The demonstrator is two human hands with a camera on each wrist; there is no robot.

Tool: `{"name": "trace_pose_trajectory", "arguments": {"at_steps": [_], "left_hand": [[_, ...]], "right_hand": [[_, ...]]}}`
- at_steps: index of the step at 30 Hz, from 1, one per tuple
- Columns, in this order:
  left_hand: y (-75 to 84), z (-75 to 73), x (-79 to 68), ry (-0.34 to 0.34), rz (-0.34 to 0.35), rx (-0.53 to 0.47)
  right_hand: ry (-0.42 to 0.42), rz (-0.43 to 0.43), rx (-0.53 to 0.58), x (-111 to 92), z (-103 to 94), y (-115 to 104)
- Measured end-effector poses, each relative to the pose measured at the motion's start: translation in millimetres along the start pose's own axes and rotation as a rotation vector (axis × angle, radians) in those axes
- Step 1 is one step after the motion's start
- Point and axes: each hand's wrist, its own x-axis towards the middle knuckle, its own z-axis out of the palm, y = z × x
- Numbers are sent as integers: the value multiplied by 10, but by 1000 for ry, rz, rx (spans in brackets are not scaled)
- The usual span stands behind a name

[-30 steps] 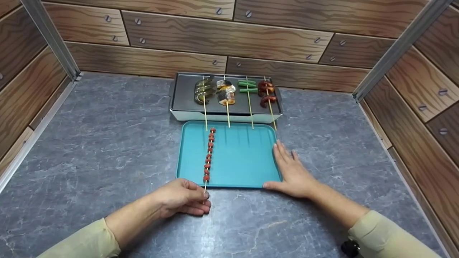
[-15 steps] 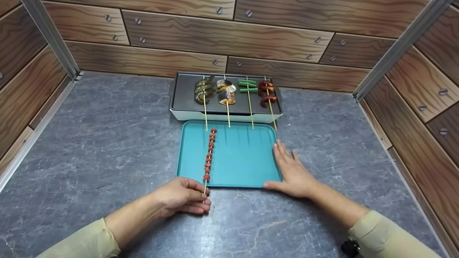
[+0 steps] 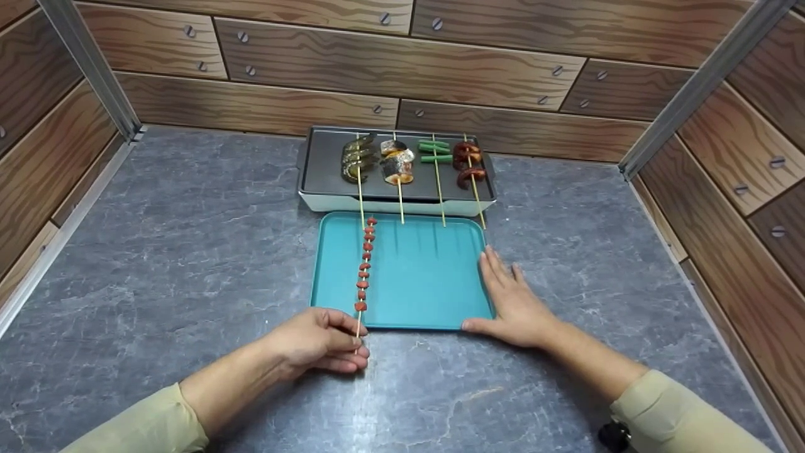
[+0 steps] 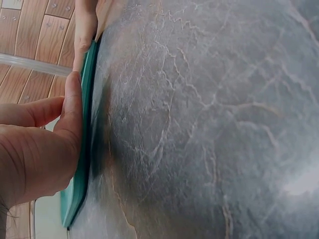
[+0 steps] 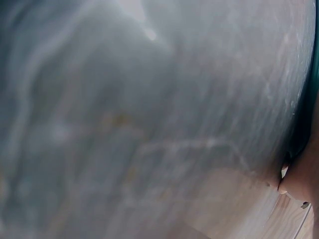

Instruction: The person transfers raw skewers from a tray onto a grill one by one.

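In the head view my left hand (image 3: 321,341) pinches the bare near end of a wooden skewer (image 3: 363,284) threaded with small red pieces. The skewer lies lengthwise over the left part of a teal tray (image 3: 427,277), its far tip close to the tray's back rim. My right hand (image 3: 517,307) rests with straight fingers along the tray's right edge, thumb at the near right corner. The left wrist view has the left hand (image 4: 45,134) beside the tray's rim (image 4: 82,174); the skewer is hidden there. Only a blurred bit of the right hand (image 5: 301,174) shows in the right wrist view.
Behind the tray stands a grill (image 3: 321,160) with a dark plate. Across it lie a shrimp-like skewer (image 3: 357,160), a fish-like skewer (image 3: 396,165), a green-stalk skewer (image 3: 435,151) and a dark red skewer (image 3: 468,165), their sticks reaching over the tray. Wood-patterned walls enclose the marbled table (image 3: 207,239).
My left hand has lifted the red skewer slightly and shifted it a little forward and left, toward the grill. My right hand and the tray have stayed in place.
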Motion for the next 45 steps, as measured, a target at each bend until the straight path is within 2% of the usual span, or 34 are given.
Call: {"name": "trace_pose_trajectory", "arguments": {"at_steps": [9, 23, 34, 45], "left_hand": [[53, -40, -73, 17, 0, 2], [146, -211, -323, 34, 45, 13], [499, -351, -353, 79, 118, 80], [820, -494, -181, 98, 142, 154]], "right_hand": [[-2, 2, -20, 5, 7, 6], [3, -5, -9, 1, 1, 7], [4, -3, 3, 3, 13, 13], [13, -11, 7, -1, 11, 21]]}}
